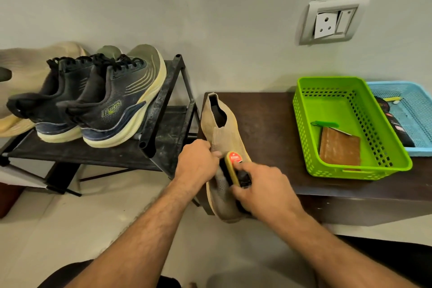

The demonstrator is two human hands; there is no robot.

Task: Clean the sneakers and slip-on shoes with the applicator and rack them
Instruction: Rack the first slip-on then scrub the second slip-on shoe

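The beige knit slip-on shoe [219,138] lies at the left end of the dark table [268,124], its collar pointing to the wall and its toe hanging past the near edge. The left hand [195,165] pinches the knit upper at mid-length, fingers curled onto the fabric. The right hand [261,188] grips the applicator [236,167], a yellow-bodied sponge block with a red label, and presses it against the forefoot.

This shoe looks light and soft: the sock-like upper sags at the collar and will probably cave in under the sponge unless it is braced. The sole edge is the stiffer part, so a hold there, or fingers inside the opening, should give firmer backing than a pinch of loose knit. The fabric around the sponge seems darker, perhaps damp, though shadow makes that hard to judge; wet knit would drag on the sponge.

The dark sneakers [93,103] stand as a pair on the top shelf of the black rack [163,100], with a pale shoe [30,70] behind them. They look heavier and firmer, best lifted by heel or sole
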